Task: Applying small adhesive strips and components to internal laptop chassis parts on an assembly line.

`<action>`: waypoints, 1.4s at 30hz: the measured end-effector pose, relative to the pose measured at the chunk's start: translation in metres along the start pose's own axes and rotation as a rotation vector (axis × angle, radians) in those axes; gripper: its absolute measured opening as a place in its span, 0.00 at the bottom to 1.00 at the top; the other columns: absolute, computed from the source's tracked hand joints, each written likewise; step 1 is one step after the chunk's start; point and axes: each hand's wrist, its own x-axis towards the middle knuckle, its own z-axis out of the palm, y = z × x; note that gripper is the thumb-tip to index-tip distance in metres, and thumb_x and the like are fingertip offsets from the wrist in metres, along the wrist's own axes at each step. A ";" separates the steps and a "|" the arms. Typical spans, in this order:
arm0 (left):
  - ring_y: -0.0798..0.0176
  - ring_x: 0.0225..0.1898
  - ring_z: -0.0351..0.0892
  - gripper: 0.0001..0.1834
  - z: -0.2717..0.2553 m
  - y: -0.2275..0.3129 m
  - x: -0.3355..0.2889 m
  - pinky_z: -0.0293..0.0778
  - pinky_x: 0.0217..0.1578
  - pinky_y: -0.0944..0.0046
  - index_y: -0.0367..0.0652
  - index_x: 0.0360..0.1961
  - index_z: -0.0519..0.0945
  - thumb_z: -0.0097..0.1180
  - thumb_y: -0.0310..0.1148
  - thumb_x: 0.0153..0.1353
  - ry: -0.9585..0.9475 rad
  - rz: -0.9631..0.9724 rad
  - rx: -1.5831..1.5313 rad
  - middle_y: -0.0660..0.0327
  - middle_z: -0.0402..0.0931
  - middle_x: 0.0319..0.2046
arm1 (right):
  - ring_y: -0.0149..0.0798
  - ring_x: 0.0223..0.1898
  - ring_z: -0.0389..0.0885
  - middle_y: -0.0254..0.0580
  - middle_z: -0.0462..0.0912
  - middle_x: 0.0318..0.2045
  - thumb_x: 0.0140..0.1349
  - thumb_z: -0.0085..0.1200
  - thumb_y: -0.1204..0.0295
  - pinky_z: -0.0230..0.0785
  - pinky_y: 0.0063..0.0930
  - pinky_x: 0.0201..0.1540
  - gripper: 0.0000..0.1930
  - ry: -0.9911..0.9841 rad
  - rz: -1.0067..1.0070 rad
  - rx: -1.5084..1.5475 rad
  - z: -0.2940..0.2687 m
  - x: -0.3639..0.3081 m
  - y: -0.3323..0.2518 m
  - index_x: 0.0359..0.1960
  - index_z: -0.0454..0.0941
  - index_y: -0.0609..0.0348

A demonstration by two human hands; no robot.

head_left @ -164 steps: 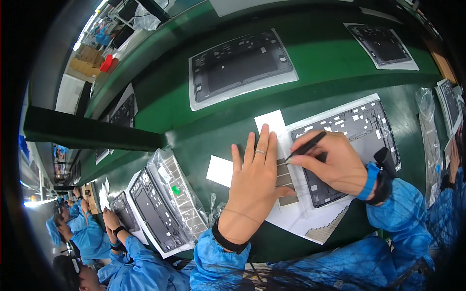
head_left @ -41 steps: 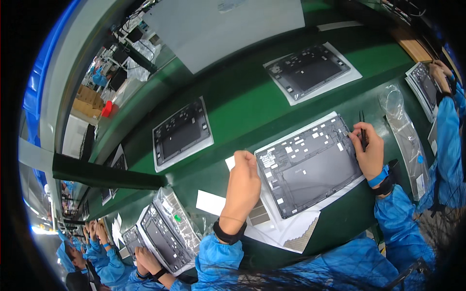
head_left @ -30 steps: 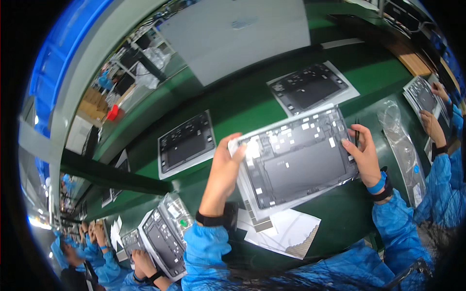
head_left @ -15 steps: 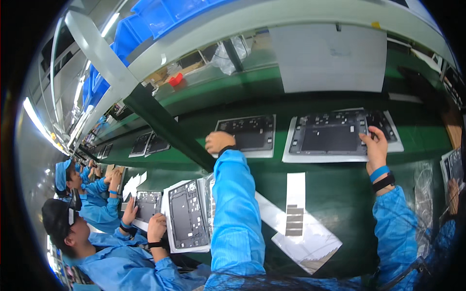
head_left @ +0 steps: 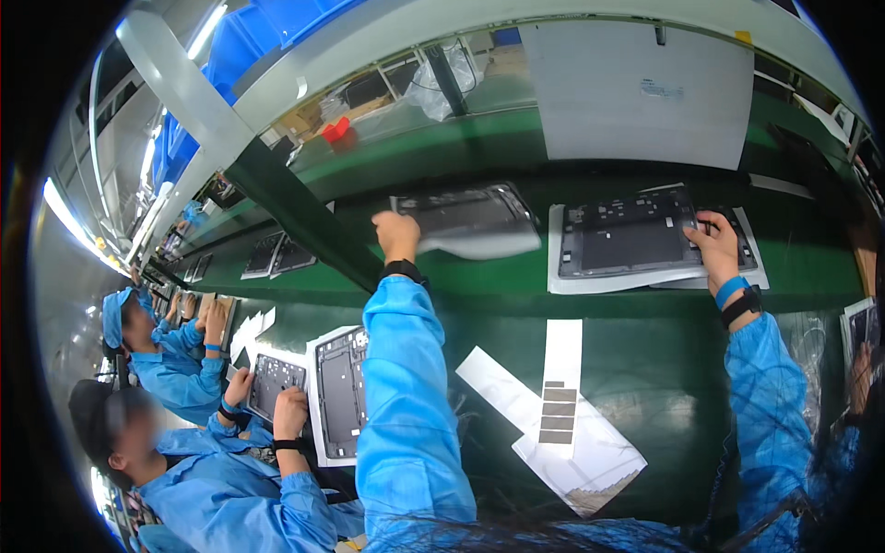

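My left hand (head_left: 398, 235) is closed on the left edge of a dark tablet housing (head_left: 470, 210). That housing is motion-blurred and tilted, with a pale sheet under its near edge. To the right, my right hand (head_left: 714, 247) pinches the right edge of another tablet housing (head_left: 622, 241), its thumb on top. This one lies on a pale sheet, overlapping a further dark housing (head_left: 740, 226) that is mostly hidden beneath it and behind my fingers.
White cards (head_left: 581, 452) and a strip with grey rectangular pieces (head_left: 559, 405) lie on the green bench nearest me. Another tablet housing (head_left: 339, 396) is beside my left forearm. A green post (head_left: 300, 207) rises at left. Co-workers (head_left: 212, 461) sit along the left. A grey panel (head_left: 645, 97) stands behind.
My left hand has moved away from me and slightly left, and the housing in it has shifted and turned. My right hand keeps hold of its housing's right edge.
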 end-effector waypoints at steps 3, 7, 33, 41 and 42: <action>0.27 0.58 0.80 0.26 -0.033 -0.017 0.011 0.74 0.62 0.43 0.19 0.58 0.62 0.54 0.27 0.64 0.087 0.031 -0.208 0.26 0.78 0.55 | 0.28 0.38 0.79 0.35 0.80 0.35 0.58 0.68 0.85 0.74 0.24 0.42 0.22 -0.036 0.014 -0.006 0.036 -0.003 0.007 0.54 0.76 0.64; 0.56 0.44 0.82 0.18 -0.038 -0.016 -0.032 0.78 0.46 0.54 0.23 0.54 0.75 0.46 0.22 0.66 -0.113 -0.006 -0.861 0.48 0.82 0.46 | 0.33 0.38 0.81 0.37 0.83 0.36 0.52 0.73 0.77 0.76 0.29 0.45 0.20 -0.023 -0.066 -0.135 0.078 0.013 0.043 0.48 0.83 0.62; 0.65 0.36 0.72 0.30 -0.040 0.007 -0.429 0.72 0.42 0.61 0.39 0.78 0.51 0.45 0.35 0.82 -0.990 0.042 -0.738 0.57 0.73 0.39 | 0.20 0.29 0.70 0.29 0.75 0.33 0.82 0.48 0.62 0.60 0.16 0.30 0.20 0.044 -0.144 -0.173 -0.091 -0.204 -0.134 0.66 0.74 0.63; 0.34 0.72 0.62 0.35 -0.120 -0.001 -0.370 0.67 0.69 0.47 0.34 0.74 0.62 0.60 0.21 0.69 -1.058 0.736 -0.283 0.40 0.53 0.75 | 0.38 0.33 0.88 0.51 0.87 0.37 0.66 0.63 0.80 0.81 0.26 0.35 0.11 -0.333 0.336 -0.090 -0.048 -0.321 -0.106 0.48 0.82 0.72; 0.33 0.76 0.55 0.39 -0.126 -0.006 -0.368 0.64 0.72 0.45 0.32 0.75 0.60 0.63 0.22 0.65 -1.023 0.885 -0.206 0.38 0.50 0.76 | 0.37 0.38 0.88 0.49 0.87 0.43 0.63 0.67 0.81 0.80 0.24 0.39 0.10 -0.413 0.234 -0.099 -0.038 -0.330 -0.103 0.45 0.85 0.70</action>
